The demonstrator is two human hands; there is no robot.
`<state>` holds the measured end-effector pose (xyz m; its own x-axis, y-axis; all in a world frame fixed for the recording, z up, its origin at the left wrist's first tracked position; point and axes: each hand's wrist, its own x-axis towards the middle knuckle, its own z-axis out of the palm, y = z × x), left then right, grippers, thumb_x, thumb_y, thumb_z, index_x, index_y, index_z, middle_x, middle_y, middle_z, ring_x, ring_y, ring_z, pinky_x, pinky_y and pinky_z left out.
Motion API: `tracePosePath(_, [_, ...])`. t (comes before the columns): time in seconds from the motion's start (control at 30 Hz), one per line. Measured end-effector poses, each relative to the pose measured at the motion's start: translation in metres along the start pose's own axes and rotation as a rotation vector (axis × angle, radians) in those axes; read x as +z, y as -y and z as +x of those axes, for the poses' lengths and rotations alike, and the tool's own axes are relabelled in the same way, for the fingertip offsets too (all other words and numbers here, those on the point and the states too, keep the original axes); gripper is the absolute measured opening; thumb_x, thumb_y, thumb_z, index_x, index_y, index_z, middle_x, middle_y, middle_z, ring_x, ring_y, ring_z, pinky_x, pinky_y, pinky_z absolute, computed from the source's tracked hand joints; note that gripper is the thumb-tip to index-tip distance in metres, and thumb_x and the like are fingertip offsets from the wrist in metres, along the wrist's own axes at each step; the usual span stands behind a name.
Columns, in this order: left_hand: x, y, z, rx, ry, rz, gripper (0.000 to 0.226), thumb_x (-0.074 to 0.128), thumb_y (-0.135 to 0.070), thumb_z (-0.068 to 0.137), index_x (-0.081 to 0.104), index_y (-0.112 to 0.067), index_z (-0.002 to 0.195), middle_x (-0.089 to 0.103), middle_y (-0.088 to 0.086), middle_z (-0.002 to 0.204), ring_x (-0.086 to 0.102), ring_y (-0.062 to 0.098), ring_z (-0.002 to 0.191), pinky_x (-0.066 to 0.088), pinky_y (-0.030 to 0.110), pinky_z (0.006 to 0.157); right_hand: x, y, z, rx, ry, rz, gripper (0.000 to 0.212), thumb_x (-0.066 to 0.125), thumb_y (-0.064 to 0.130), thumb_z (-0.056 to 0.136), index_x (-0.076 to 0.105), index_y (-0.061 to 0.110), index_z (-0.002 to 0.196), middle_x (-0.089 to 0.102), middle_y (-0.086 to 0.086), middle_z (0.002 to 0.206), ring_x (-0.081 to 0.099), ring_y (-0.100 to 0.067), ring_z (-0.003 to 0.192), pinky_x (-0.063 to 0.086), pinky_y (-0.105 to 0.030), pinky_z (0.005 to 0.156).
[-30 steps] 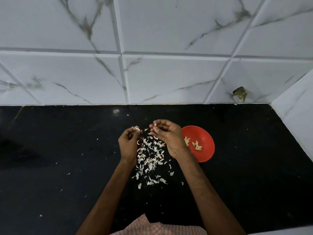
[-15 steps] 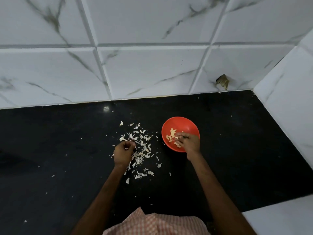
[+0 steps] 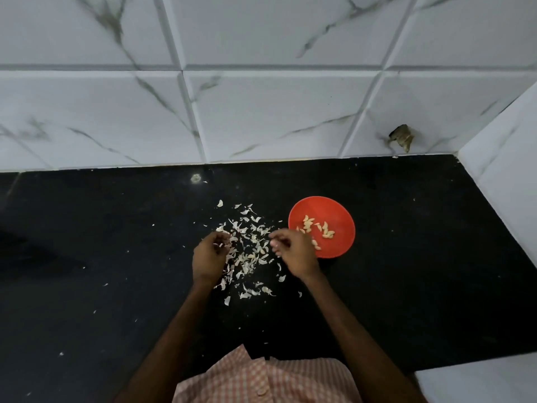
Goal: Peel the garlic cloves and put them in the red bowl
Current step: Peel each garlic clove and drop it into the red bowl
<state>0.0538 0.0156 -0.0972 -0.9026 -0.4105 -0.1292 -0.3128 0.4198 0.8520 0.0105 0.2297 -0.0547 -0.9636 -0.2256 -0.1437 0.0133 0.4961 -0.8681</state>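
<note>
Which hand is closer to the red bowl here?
The right hand: it overlaps the bowl's near-left rim in view. The left hand sits across the peel pile.

place: home kitchen | black stone counter (image 3: 116,242) | marble-look wall tiles (image 3: 276,117)

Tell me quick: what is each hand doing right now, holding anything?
Left hand: pinches a small white garlic piece; clove or skin cannot be told.
Right hand: loosely curled, holds nothing visible.
</note>
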Motion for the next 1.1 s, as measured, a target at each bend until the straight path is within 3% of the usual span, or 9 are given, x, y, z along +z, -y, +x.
tracePosePath(0.07, [-0.003,0.006,-0.005,0.069,0.037,0.109,0.019,0.074,-0.012,0.09,0.067,-0.026,0.101,0.068,-0.011,0.104,0.062,0.0,0.084,0.054,0.027,0.075,0.028,-0.004,-0.004,-0.057,0.094,-0.26,0.031,0.064,0.004,0.096,0.066,0.01,0.127,0.067,-0.005,0.129,0.064,-0.011,0.111,0.051,-0.017,0.092])
tracePosePath(0.17, [-0.001,0.012,-0.013,0.208,0.147,0.312,0.032,0.068,-0.027,0.096,0.066,-0.027,0.128,0.062,-0.006,0.115,0.061,0.01,0.09,0.056,0.037,0.08,0.052,-0.013,-0.007,-0.143,0.203,-0.589,0.043,0.059,0.002,0.098,0.057,0.012,0.14,0.049,-0.004,0.147,0.048,-0.021,0.132,0.045,-0.034,0.109])
tracePosePath(0.3, [0.006,0.01,-0.018,0.335,0.331,0.596,0.039,0.06,-0.037,0.1,0.06,-0.031,0.139,0.054,0.001,0.131,0.052,0.021,0.12,0.056,0.043,0.086,0.058,-0.016,-0.012,-0.183,0.201,-0.698,0.038,0.055,-0.004,0.095,0.06,0.01,0.13,0.05,-0.004,0.136,0.048,-0.021,0.125,0.046,-0.033,0.104])
tracePosePath(0.37, [0.009,0.008,-0.016,0.336,0.356,0.657,0.036,0.058,-0.036,0.101,0.061,-0.026,0.135,0.054,0.004,0.131,0.053,0.024,0.121,0.056,0.044,0.086,0.057,-0.019,-0.01,-0.142,0.16,-0.629,0.036,0.058,-0.005,0.093,0.063,0.01,0.125,0.055,-0.003,0.129,0.053,-0.019,0.119,0.048,-0.031,0.101])
tracePosePath(0.53, [0.008,0.011,-0.015,0.324,0.283,0.492,0.022,0.056,-0.025,0.102,0.065,-0.013,0.118,0.06,0.004,0.116,0.061,0.025,0.101,0.05,0.035,0.077,0.05,-0.018,-0.009,-0.027,0.007,-0.322,0.028,0.066,0.004,0.094,0.068,0.013,0.12,0.059,-0.002,0.122,0.058,-0.013,0.111,0.051,-0.03,0.098])
tracePosePath(0.73, [-0.01,0.02,-0.01,0.206,0.081,0.172,0.02,0.056,-0.02,0.103,0.07,-0.006,0.108,0.061,0.003,0.103,0.058,0.017,0.092,0.048,0.032,0.083,0.041,-0.021,-0.004,-0.028,-0.094,-0.249,0.015,0.064,0.018,0.098,0.073,0.006,0.102,0.067,-0.005,0.1,0.062,-0.016,0.091,0.054,-0.039,0.086])
tracePosePath(0.83, [-0.016,0.02,-0.007,0.128,0.03,0.053,0.016,0.057,-0.022,0.102,0.066,-0.01,0.096,0.065,0.001,0.093,0.06,0.017,0.085,0.049,0.034,0.077,0.04,-0.013,-0.004,0.004,-0.051,-0.23,0.016,0.07,0.025,0.095,0.071,0.011,0.103,0.073,0.002,0.093,0.066,-0.01,0.083,0.054,-0.032,0.078])
tracePosePath(1.03, [-0.018,0.022,-0.009,-0.106,-0.064,-0.209,0.031,0.04,-0.029,0.109,0.061,-0.009,0.101,0.066,0.004,0.09,0.057,0.013,0.052,0.049,0.025,0.05,0.043,-0.009,0.0,-0.008,-0.009,-0.237,0.012,0.068,0.012,0.096,0.072,0.014,0.107,0.076,0.002,0.095,0.068,-0.004,0.081,0.053,-0.022,0.075])
tracePosePath(1.1, [-0.018,0.025,-0.008,-0.184,-0.111,-0.286,0.038,0.037,-0.035,0.11,0.063,-0.008,0.102,0.066,0.003,0.089,0.059,0.016,0.062,0.052,0.03,0.057,0.043,-0.008,0.0,-0.012,-0.004,-0.23,0.015,0.064,0.007,0.098,0.071,0.013,0.11,0.075,0.001,0.092,0.067,-0.002,0.077,0.054,-0.02,0.073])
